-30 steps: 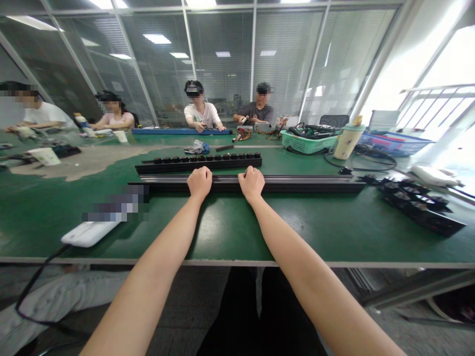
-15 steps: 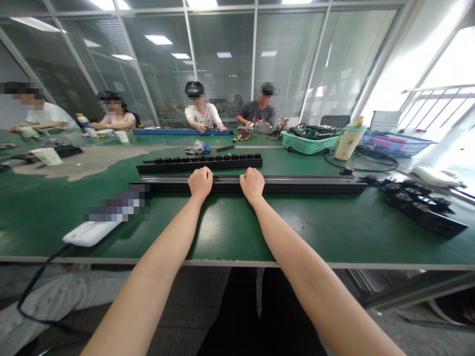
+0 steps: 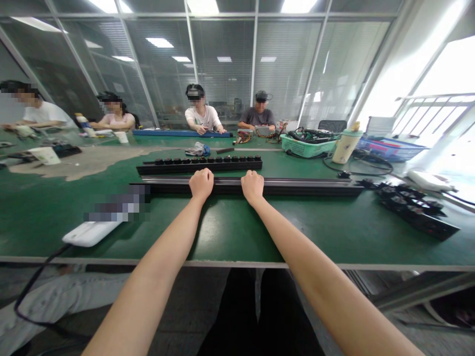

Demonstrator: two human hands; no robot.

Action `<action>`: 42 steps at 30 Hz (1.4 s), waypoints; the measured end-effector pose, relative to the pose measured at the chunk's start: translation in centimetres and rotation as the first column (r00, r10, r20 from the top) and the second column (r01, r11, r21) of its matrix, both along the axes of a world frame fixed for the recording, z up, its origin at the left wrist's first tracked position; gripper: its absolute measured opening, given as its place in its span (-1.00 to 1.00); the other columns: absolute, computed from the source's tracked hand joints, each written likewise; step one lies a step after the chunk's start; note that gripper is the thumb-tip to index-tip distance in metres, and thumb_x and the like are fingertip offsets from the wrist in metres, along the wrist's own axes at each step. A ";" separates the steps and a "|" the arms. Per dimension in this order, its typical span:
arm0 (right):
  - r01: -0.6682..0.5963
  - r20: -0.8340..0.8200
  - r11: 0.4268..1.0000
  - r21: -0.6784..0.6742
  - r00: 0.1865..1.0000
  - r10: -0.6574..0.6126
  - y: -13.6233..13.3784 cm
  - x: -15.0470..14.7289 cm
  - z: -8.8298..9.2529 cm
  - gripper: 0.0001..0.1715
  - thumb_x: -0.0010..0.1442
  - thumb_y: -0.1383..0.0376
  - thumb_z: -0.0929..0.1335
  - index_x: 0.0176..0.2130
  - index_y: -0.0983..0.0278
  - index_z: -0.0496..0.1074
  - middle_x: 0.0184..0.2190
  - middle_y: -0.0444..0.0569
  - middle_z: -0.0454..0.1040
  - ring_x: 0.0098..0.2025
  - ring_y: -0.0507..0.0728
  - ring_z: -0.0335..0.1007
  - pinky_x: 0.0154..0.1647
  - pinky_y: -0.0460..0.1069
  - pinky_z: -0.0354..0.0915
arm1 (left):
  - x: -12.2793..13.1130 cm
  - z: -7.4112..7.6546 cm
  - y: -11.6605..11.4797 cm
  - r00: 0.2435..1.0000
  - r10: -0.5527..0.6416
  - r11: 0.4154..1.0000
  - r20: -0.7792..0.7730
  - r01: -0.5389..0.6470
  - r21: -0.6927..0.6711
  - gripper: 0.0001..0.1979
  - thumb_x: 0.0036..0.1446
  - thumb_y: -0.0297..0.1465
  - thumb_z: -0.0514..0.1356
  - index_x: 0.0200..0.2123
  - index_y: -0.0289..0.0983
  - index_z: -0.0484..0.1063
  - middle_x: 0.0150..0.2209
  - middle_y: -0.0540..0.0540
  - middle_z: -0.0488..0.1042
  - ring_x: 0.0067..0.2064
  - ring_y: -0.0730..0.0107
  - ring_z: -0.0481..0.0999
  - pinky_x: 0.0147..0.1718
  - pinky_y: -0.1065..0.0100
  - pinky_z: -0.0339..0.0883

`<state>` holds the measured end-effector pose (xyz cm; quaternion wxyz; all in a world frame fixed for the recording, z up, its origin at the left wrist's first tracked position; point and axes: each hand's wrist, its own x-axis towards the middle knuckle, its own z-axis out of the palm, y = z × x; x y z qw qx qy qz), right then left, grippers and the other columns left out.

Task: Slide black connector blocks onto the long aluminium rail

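Observation:
A long black rail (image 3: 304, 187) with a shiny strip along its top lies crosswise on the green table. My left hand (image 3: 201, 184) is closed in a fist over it, left of its middle. My right hand (image 3: 253, 186) is closed over the same rail a short way to the right. The fingertips of both hands are hidden behind the knuckles. Just beyond the rail lies a shorter black strip (image 3: 200, 164) with a row of round black parts on top.
A white power strip (image 3: 91, 232) with a cable lies at left. At right are black parts (image 3: 411, 205), a bottle (image 3: 347, 146), a green basket (image 3: 308, 147) and a blue basket (image 3: 393, 148). Several people sit across the green table (image 3: 237, 242). A paper cup (image 3: 44, 155) stands at far left.
Both hands stay closed on the rail with hardly any movement. Objects at the right appear slightly further left in the view. The person in grey across the table has lowered their head.

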<state>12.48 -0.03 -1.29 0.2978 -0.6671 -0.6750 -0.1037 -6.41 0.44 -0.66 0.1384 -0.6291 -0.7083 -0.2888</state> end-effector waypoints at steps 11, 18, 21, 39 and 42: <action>-0.501 0.186 0.857 -0.125 0.836 0.516 0.0 6.7 0.3 -0.53 0.50 0.28 0.19 0.33 0.28 0.27 0.17 0.13 0.45 0.13 0.14 0.45 0.13 -0.02 0.29 | -0.1 -0.1 0.1 1.000 0.001 1.000 0.003 -0.001 0.017 -0.61 0.41 -0.29 -0.12 -0.14 -0.19 0.51 -0.15 -0.24 0.58 -0.06 0.09 0.53 -0.19 0.24 0.24; -0.402 0.235 0.915 -0.042 0.886 0.400 -1.8 6.6 -1.1 -0.44 0.47 0.36 0.16 0.37 0.19 0.29 0.37 0.20 0.24 0.30 0.20 0.30 0.30 0.08 0.19 | -0.1 -0.2 0.1 1.000 0.012 1.000 -0.009 -0.012 0.023 -0.62 0.41 -0.30 -0.12 -0.16 -0.19 0.50 -0.15 -0.22 0.59 -0.06 0.10 0.53 -0.21 0.24 0.24; -0.413 0.238 0.910 -0.030 0.881 0.408 -2.4 6.8 -1.2 -0.46 0.48 0.33 0.16 0.34 0.16 0.34 0.40 0.20 0.20 0.34 0.21 0.25 0.36 0.12 0.14 | 0.1 -0.1 0.0 1.000 0.019 0.999 -0.015 -0.018 0.030 -0.62 0.41 -0.29 -0.11 -0.17 -0.18 0.50 -0.14 -0.21 0.59 -0.06 0.11 0.53 -0.22 0.24 0.23; -0.393 0.228 0.918 0.043 0.899 0.374 -2.6 7.1 -1.1 -0.48 0.49 0.23 0.16 0.30 0.19 0.42 0.17 0.16 0.47 0.26 0.25 0.33 0.47 0.24 -0.04 | 0.2 0.0 0.1 1.000 0.019 1.000 -0.012 -0.019 0.009 -0.61 0.42 -0.29 -0.12 -0.15 -0.19 0.51 -0.13 -0.20 0.59 -0.05 0.11 0.53 -0.23 0.24 0.22; -0.399 0.195 0.916 0.040 0.902 0.384 -2.1 7.4 -1.1 -0.49 0.46 0.33 0.17 0.25 0.14 0.47 0.09 0.09 0.52 0.15 0.20 0.42 0.47 0.21 -0.02 | 0.2 0.1 0.1 1.000 0.014 1.000 -0.005 -0.013 0.013 -0.61 0.41 -0.30 -0.11 -0.15 -0.19 0.52 -0.13 -0.20 0.59 -0.05 0.12 0.53 -0.21 0.25 0.23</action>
